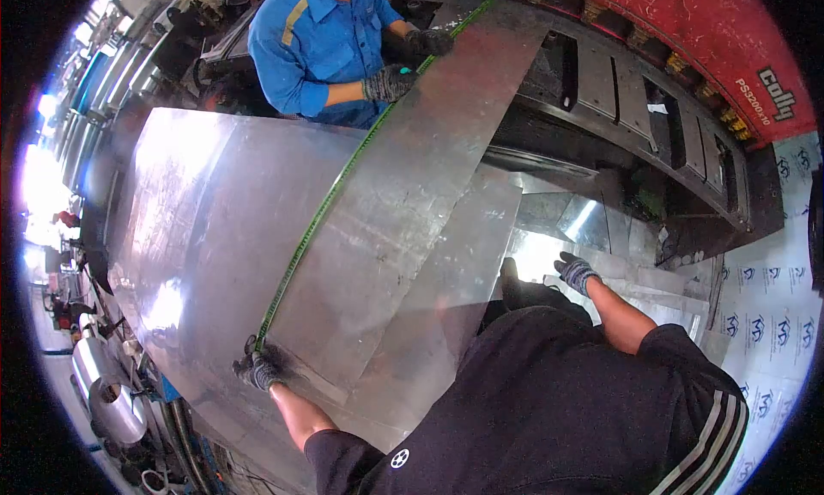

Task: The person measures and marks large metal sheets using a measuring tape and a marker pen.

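Observation:
A green tape measure [322, 212] stretches across a large metal sheet [378, 263]. My left hand [256, 372], in a grey glove, pinches its near end at the sheet's lower left edge. The tape's far part runs under the gloved hands [390, 83] of a co-worker in a blue shirt [313, 44]. My right hand [577, 273], also gloved, hangs in the air to the right of the sheet with its fingers apart, holding nothing.
A red machine [712, 48] marked "coly" stands at the upper right, with a dark slotted bed [592, 83] beside the sheet. More metal sheets [189, 160] lie beneath and to the left. A shiny metal coil [110, 392] sits at the lower left.

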A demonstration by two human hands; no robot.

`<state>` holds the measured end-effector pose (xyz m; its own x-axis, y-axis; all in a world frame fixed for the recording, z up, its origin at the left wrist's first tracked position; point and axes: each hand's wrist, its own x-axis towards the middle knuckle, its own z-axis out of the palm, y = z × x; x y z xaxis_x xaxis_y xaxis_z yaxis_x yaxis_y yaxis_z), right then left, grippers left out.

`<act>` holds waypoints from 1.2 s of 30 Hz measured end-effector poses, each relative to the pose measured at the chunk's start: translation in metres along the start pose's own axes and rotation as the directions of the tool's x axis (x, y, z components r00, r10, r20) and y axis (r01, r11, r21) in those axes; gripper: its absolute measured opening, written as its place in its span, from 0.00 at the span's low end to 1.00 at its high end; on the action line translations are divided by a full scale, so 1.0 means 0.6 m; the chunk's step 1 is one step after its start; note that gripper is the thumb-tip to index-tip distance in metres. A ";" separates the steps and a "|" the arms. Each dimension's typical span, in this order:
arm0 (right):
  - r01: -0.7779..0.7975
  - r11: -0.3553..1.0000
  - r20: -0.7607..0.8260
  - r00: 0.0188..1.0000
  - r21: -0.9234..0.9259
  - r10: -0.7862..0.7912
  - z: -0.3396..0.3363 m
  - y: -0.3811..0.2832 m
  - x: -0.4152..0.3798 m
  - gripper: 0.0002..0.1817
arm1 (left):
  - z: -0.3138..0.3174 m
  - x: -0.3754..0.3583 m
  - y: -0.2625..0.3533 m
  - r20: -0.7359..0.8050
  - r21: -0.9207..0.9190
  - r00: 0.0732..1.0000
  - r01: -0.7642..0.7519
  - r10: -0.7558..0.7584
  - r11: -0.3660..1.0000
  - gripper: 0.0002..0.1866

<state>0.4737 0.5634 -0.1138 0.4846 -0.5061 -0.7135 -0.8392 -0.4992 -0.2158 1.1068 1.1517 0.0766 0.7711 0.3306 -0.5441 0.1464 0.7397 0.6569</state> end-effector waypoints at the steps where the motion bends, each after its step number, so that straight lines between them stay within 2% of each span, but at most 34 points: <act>1: 0.151 0.817 0.053 0.988 -0.557 -0.146 0.065 0.058 0.058 0.26 | -0.022 0.031 -0.003 0.002 -0.001 1.000 0.001 -0.001 1.000 0.16; 2: 0.150 0.817 0.051 0.988 -0.557 -0.147 0.054 0.050 0.048 0.26 | -0.071 0.101 -0.006 0.114 0.080 0.984 -0.147 0.138 0.986 0.14; 3: 0.058 0.962 -0.006 0.998 -0.267 -0.062 0.034 0.031 0.027 0.25 | -0.095 0.139 -0.006 0.234 0.143 0.936 -0.299 0.261 0.944 0.20; 4: -0.036 0.998 -0.033 0.999 0.055 0.038 0.021 0.016 0.013 0.24 | -0.094 0.145 -0.003 0.235 0.143 0.936 -0.299 0.261 0.943 0.20; 5: -0.036 0.998 -0.032 0.999 0.056 0.038 0.018 0.010 0.011 0.24 | -0.092 0.148 0.000 0.226 0.122 0.945 -0.267 0.235 0.956 0.18; 6: 0.067 0.943 0.034 0.998 -0.327 -0.059 0.016 0.003 0.009 0.24 | -0.090 0.151 0.003 0.218 0.101 0.953 -0.236 0.210 0.967 0.17; 7: 0.180 0.737 0.133 0.984 -0.652 -0.122 0.014 -0.002 0.005 0.23 | -0.091 0.154 0.007 0.210 0.080 0.960 -0.204 0.184 0.976 0.16; 11: 0.203 0.722 0.132 0.979 -0.661 -0.155 0.022 0.002 0.007 0.25 | -0.086 0.151 0.022 0.182 -0.007 0.980 -0.077 0.077 0.997 0.19; 13: 0.181 0.812 0.091 0.983 -0.555 -0.157 0.042 0.025 0.025 0.25 | -0.079 0.123 0.014 0.177 -0.029 0.983 -0.044 0.049 0.999 0.21; 14: 0.181 0.812 0.092 0.983 -0.555 -0.157 0.040 0.026 0.025 0.25 | -0.070 0.077 -0.009 0.174 0.321 0.947 -0.313 0.269 0.894 0.22; 15: 0.164 0.877 0.049 0.986 -0.452 -0.159 0.030 0.023 0.022 0.26 | -0.056 0.048 -0.020 0.249 0.614 0.853 -0.505 0.458 0.607 0.23; 16: 0.149 0.928 0.006 0.988 -0.343 -0.156 0.022 0.018 0.017 0.26 | -0.037 0.039 -0.013 0.249 0.614 0.853 -0.505 0.458 0.607 0.23; 17: 0.149 0.928 0.006 0.988 -0.343 -0.156 0.019 0.015 0.010 0.26 | -0.029 0.049 -0.004 0.090 0.226 0.938 -0.346 0.334 0.911 0.07; 18: 0.074 0.991 -0.027 0.997 -0.114 -0.077 0.015 0.011 0.003 0.28 | -0.023 0.056 0.003 0.013 -0.243 0.991 -0.130 0.137 0.961 0.16; 19: -0.002 0.992 -0.040 0.999 0.123 0.007 0.010 0.007 -0.002 0.31 | -0.030 0.060 0.002 0.012 -0.243 0.991 -0.130 0.137 0.961 0.16; 20: -0.002 0.993 -0.040 0.999 0.122 0.007 0.007 0.006 -0.003 0.31 | -0.064 0.095 -0.002 0.115 0.061 0.959 -0.266 0.258 0.962 0.05; 21: 0.015 0.999 -0.030 0.999 0.030 -0.014 0.006 0.006 -0.002 0.33 | -0.084 0.114 -0.004 0.249 0.342 0.909 -0.405 0.334 0.848 0.17; 22: 0.034 0.997 -0.018 0.999 -0.062 -0.035 0.007 0.007 -0.001 0.35 | -0.086 0.112 -0.006 0.248 0.342 0.909 -0.405 0.334 0.848 0.17; 23: 0.034 0.997 -0.017 0.999 -0.063 -0.035 0.011 0.009 0.001 0.35 | -0.087 0.107 -0.009 0.250 0.354 0.892 -0.445 0.376 0.822 0.16; 25: -0.027 0.997 -0.042 0.999 0.079 0.031 0.018 0.013 0.004 0.32 | -0.076 0.102 -0.009 0.253 0.365 0.873 -0.485 0.416 0.795 0.14; 26: -0.028 0.996 -0.042 0.999 0.079 0.031 0.023 0.017 0.009 0.32 | -0.061 0.092 0.000 0.208 0.266 0.922 -0.374 0.326 0.889 0.14; 27: 0.067 0.967 0.004 0.998 -0.244 -0.068 0.031 0.023 0.018 0.31 | -0.057 0.094 0.005 0.174 0.157 0.959 -0.252 0.225 0.955 0.13; 28: 0.166 0.828 0.079 0.986 -0.536 -0.147 0.037 0.028 0.028 0.31 | -0.057 0.092 0.003 0.175 0.157 0.959 -0.252 0.224 0.955 0.13; 29: 0.165 0.828 0.078 0.986 -0.536 -0.146 0.059 0.053 0.042 0.31 | -0.064 0.101 0.002 0.166 0.126 0.955 -0.269 0.247 0.955 0.14; 31: 0.288 0.845 -0.136 0.913 -0.450 -0.384 0.107 0.116 0.066 0.31 | -0.060 0.100 0.003 0.159 0.095 0.950 -0.285 0.268 0.954 0.14; 32: 0.287 0.846 -0.138 0.914 -0.449 -0.383 0.089 0.091 0.053 0.31 | -0.054 0.096 0.010 0.111 -0.010 0.976 -0.185 0.185 0.983 0.14; 33: 0.228 0.783 0.004 0.961 -0.578 -0.277 0.055 0.044 0.029 0.30 | -0.052 0.095 0.013 0.072 -0.118 0.993 -0.086 0.095 0.989 0.14; 34: 0.190 0.691 0.126 0.982 -0.697 -0.143 0.034 0.016 0.013 0.30 | -0.056 0.100 0.007 0.073 -0.118 0.993 -0.085 0.094 0.989 0.14; 35: 0.189 0.692 0.125 0.982 -0.697 -0.142 0.050 0.034 0.026 0.30 | -0.061 0.105 -0.003 0.153 0.036 0.964 -0.226 0.218 0.973 0.01; 36: 0.129 0.953 0.024 0.992 -0.275 -0.128 0.090 0.076 0.055 0.28 | -0.061 0.105 -0.009 0.249 0.177 0.914 -0.369 0.321 0.912 0.14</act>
<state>0.4382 0.5620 -0.1832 0.5819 -0.4214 -0.6956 -0.6688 -0.7346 -0.1144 1.1320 1.1900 0.0193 0.9057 0.3941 -0.1562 -0.0417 0.4494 0.8924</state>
